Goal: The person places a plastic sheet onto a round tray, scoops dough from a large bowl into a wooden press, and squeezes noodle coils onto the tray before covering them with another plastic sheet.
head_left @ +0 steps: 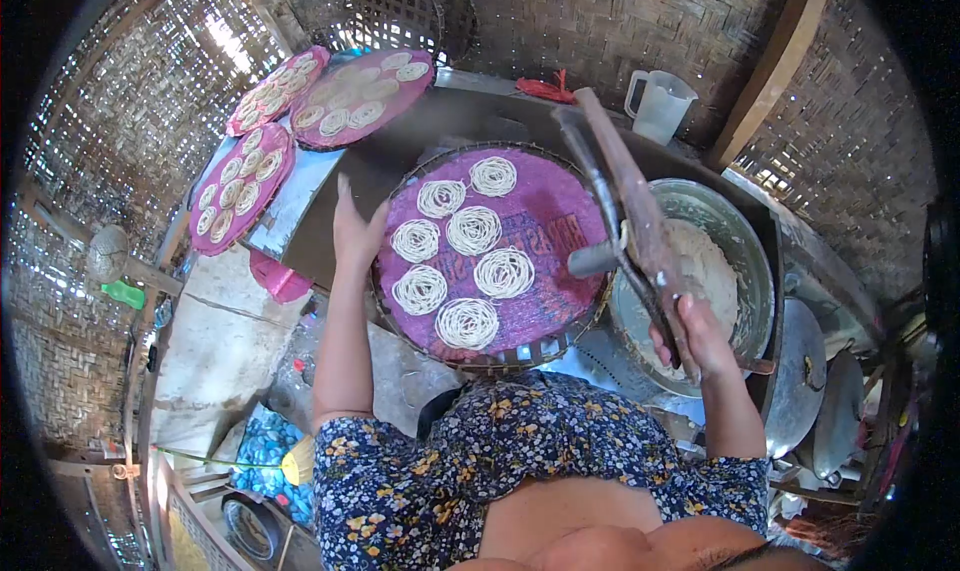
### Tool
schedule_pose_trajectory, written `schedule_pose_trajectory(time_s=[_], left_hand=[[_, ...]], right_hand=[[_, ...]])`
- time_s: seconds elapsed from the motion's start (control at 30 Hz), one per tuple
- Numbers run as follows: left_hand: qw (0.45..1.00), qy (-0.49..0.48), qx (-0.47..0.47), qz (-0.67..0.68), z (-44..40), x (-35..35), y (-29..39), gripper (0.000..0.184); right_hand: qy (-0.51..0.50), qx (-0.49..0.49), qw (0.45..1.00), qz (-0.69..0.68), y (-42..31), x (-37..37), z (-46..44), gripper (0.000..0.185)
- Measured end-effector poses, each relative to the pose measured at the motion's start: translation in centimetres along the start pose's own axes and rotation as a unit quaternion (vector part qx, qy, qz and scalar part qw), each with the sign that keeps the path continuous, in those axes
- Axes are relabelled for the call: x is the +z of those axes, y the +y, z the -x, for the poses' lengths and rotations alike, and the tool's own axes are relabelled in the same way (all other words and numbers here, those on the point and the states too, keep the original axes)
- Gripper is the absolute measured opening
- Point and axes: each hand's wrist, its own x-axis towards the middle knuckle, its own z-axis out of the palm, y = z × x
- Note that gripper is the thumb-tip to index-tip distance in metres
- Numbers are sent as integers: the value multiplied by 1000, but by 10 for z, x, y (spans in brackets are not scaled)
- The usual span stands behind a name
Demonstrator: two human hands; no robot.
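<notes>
A round woven tray (540, 327) covered in purple cloth lies in front of me, with several coiled noodle-like nests such as the white coil (474, 230) on its left and middle. My left hand (357, 226) is beside the tray's left rim, fingers apart and holding nothing. At the right, my right hand (700, 337) grips the lower end of a long wooden press (640, 211). The press's metal cylinder (592, 260) hangs over the tray's right side. Under the press stands a large metal basin (757, 261) with pale dough (708, 271) in it.
Smaller pink-covered trays with coils, such as the round tray (395, 96), stand at the back left. A clear plastic jug (662, 108) and a red item (545, 90) are behind the basin. A metal lid (797, 376) leans at the right.
</notes>
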Motion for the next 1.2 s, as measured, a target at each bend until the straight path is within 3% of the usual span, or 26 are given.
schedule_pose_trajectory(time_s=[0.03,0.07,0.1,0.13,0.2,0.3,0.4,0.43,0.53,0.7,0.9,1.03,1.07,1.1,1.2], left_hand=[[990,-2,16,142,-15,8,23,80],[934,-86,-14,347,-21,7,54,77],[833,-154,-76,526,-27,7,84,77],[616,-280,-169,717,-28,-4,123,80],[475,-334,-139,802,-36,2,176,86],[391,-283,-153,862,-42,8,205,81],[271,-317,-40,908,-47,45,194,78],[333,-268,-120,896,-42,48,196,76],[321,-257,-114,905,-36,70,180,74],[383,-189,-175,887,-23,67,165,69],[368,-204,-140,897,-3,51,175,61],[382,-173,-105,902,-21,17,193,61],[385,-167,-92,903,-26,10,193,61],[352,-193,-79,912,-30,4,189,63],[372,-212,-53,902,-24,-13,189,62]], right_hand=[[-17,31,999,-17,-1,3,2,64],[-31,33,999,-11,-1,7,3,65],[-46,36,998,-3,-3,10,3,66],[-62,37,997,7,-5,14,2,66],[-95,30,995,31,-9,17,0,70],[-161,35,986,20,-17,13,-2,71],[-136,65,989,-10,-18,6,-8,66],[-121,73,990,19,-16,2,-12,68],[-116,87,983,110,-23,2,-20,63],[-103,70,976,180,-12,7,-31,54],[-61,83,970,222,-25,3,0,47],[-1,-16,965,262,-46,7,0,38],[-3,-15,968,251,-47,14,1,38],[-4,-15,971,240,-47,20,2,38],[-33,-24,973,227,-40,19,8,42]])
